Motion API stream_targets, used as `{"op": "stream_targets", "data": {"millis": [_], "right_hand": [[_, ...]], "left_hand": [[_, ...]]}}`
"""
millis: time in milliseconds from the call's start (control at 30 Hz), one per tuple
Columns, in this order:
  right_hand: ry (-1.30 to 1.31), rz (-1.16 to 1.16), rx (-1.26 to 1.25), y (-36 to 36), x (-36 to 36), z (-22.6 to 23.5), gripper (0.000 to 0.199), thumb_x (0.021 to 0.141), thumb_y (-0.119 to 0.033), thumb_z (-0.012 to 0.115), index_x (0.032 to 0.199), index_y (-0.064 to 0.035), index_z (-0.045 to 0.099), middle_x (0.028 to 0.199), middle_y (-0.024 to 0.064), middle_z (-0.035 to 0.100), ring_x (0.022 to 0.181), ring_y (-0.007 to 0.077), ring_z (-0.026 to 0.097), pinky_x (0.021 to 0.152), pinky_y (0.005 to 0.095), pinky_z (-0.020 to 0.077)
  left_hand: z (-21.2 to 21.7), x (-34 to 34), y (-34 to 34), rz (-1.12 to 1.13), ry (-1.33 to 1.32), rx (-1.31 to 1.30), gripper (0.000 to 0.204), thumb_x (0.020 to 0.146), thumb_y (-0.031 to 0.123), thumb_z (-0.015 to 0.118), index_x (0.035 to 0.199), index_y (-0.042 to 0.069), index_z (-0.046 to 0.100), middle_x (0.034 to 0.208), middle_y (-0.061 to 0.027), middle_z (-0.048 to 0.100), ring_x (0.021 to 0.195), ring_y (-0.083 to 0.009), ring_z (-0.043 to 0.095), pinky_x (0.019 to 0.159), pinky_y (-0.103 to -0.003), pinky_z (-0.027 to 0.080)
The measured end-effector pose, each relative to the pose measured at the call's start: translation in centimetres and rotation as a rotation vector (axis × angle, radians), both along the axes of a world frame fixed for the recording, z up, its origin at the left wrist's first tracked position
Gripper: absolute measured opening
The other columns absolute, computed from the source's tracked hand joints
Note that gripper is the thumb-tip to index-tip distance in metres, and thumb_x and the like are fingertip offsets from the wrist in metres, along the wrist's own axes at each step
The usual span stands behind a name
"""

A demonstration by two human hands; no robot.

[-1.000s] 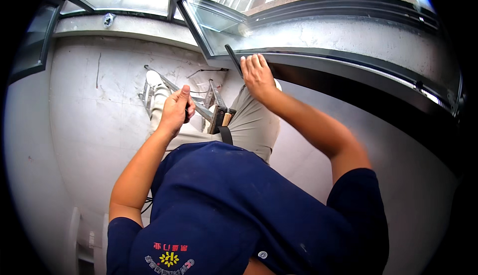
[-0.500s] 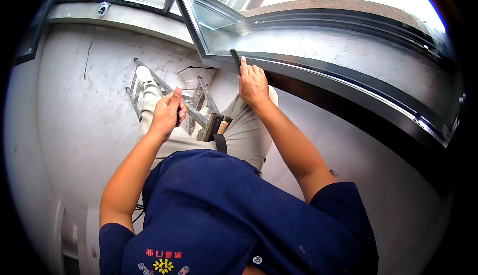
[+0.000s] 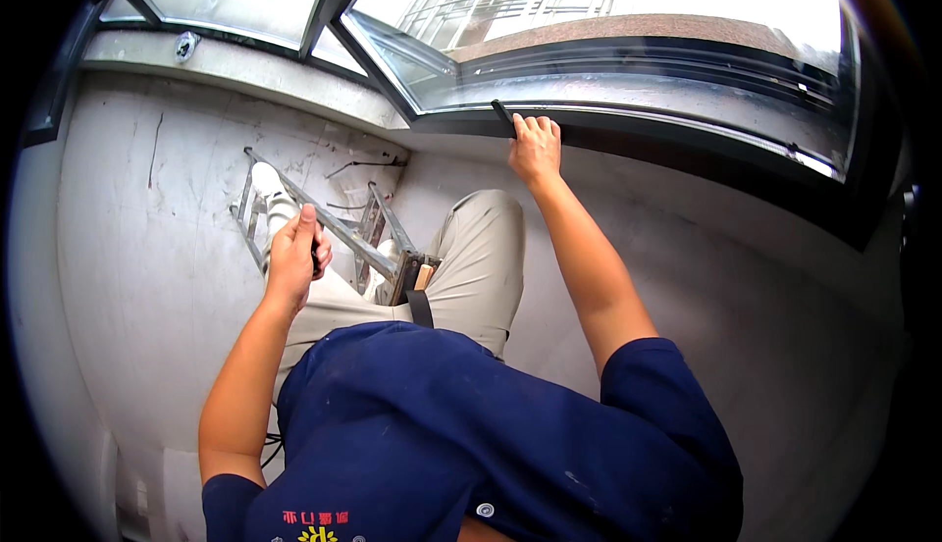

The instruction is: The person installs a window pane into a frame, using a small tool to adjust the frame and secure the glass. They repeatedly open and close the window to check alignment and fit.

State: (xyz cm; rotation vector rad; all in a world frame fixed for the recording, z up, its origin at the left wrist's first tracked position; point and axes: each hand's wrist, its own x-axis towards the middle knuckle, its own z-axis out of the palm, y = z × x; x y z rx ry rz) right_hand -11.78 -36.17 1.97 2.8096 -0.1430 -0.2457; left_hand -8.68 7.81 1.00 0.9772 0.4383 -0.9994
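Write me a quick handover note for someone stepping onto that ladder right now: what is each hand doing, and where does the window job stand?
Right hand: raised to the dark window frame, fingers pressing a black strip against its lower rail.
Left hand: down by the knee, closed around a small dark object; what it is cannot be told.
Footing: the person stands on a metal stepladder against the grey wall.
Done: the strip's end sits at the frame, near the corner.
Left: the long rail to the right of the hand shows no hand on it; whether strip already lies there cannot be told.
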Motion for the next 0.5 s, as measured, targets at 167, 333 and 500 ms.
{"op": "stream_targets", "data": {"millis": [167,333,500], "right_hand": [[-0.078,-0.182,-0.239,-3.4,0.9,-2.0,0.029,0.078,-0.012,0.066,0.107,-0.0139,0.064,0.098,0.0038,0.062,0.102,0.0255,0.055,0.091,0.0406,0.0388],[-0.380,-0.327,-0.201,-4.7,2.3,-2.7,0.017,0.078,-0.017,0.066,0.095,-0.0112,0.065,0.097,0.0116,0.062,0.099,0.0310,0.055,0.085,0.0426,0.0442],[-0.348,-0.955,0.258,-5.4,3.7,-3.3,0.043,0.086,-0.043,0.068,0.099,-0.0017,0.062,0.097,0.0216,0.070,0.097,0.0394,0.067,0.087,0.0476,0.0508]], "left_hand": [[0.8,0.0,0.2,0.004,-0.041,0.024,0.049,0.099,0.053,0.049,0.075,0.011,0.043,0.057,0.0008,0.044,0.045,-0.0073,0.038,0.038,-0.022,0.024],[1.6,-0.3,0.1,0.022,-0.082,0.027,0.047,0.099,0.053,0.049,0.076,0.012,0.044,0.056,0.0003,0.045,0.044,-0.0074,0.039,0.037,-0.022,0.025],[1.8,-1.6,-0.4,-0.008,-0.121,0.070,0.049,0.099,0.054,0.049,0.075,0.011,0.044,0.055,-0.0006,0.046,0.043,-0.0087,0.040,0.037,-0.023,0.025]]}}
